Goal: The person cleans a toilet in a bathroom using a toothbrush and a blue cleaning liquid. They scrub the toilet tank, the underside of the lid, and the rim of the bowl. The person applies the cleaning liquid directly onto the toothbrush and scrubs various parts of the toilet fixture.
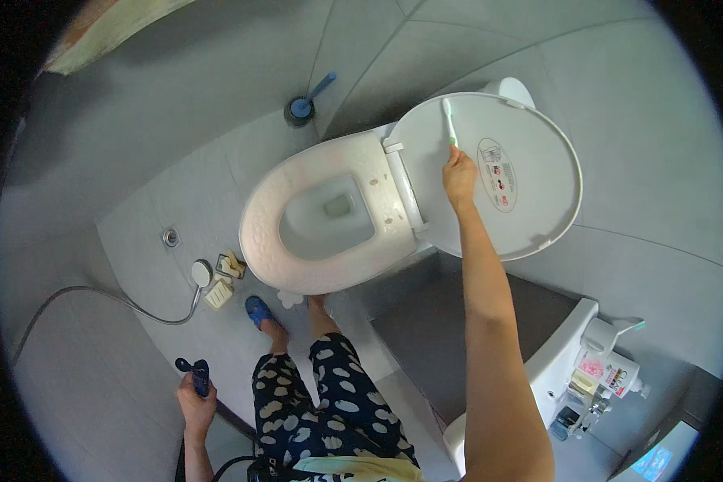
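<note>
My right hand point(460, 179) reaches up to the raised white toilet lid point(536, 156) and grips a white toothbrush point(449, 120) with green accents. Its bristled head lies over or against the inside of the lid, near the upper rim; whether it touches is hard to tell. A printed oval label point(497, 175) sits beside the hand. Below the lid is the pale pinkish toilet seat point(265, 241), lowered over the bowl point(313, 235). Low on the left, my left hand point(196, 402) is closed around a dark blue object point(200, 376) whose kind is unclear.
A blue toilet brush point(320, 87) stands in a dark holder by the wall. On the floor lie a shower head point(202, 273) with a metal hose point(156, 318), soap-like blocks point(219, 294) and a floor drain point(170, 237). A washbasin point(563, 340) holding bottles is at right.
</note>
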### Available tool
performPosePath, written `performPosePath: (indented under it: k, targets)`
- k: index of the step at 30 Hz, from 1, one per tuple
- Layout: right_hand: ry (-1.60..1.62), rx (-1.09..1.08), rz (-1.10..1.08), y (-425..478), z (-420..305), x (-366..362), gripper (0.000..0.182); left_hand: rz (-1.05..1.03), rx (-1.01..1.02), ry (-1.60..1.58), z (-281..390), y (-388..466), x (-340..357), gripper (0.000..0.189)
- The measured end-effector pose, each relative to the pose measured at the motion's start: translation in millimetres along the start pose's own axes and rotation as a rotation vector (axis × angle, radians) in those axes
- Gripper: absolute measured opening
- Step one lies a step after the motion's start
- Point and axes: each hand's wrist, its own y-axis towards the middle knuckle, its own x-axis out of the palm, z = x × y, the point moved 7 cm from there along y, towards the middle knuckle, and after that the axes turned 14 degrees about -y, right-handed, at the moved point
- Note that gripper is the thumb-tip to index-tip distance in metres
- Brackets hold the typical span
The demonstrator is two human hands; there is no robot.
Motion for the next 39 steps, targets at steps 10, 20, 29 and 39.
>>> performPosePath:
  k: [10, 20, 29, 39]
  targets:
    - [0.048, 0.212, -0.317, -57, 45, 149, 0.037, -0.045, -0.056, 0.157, 14, 14, 5, 0.015]
    - [-0.040, 0.185, -0.125, -15, 12, 16, 0.034, -0.040, 0.003, 0.148, 47, 34, 16, 0.017]
    - [-0.138, 0.142, -0.330, -67, 44, 80, 0.027, -0.003, 0.074, 0.154, 56, 25, 9, 0.015]
    - [-0.042, 0.267, -0.412, -92, 80, 95, 0.024, 0.022, 0.185, 0.238, 105, 28, 16, 0.012]
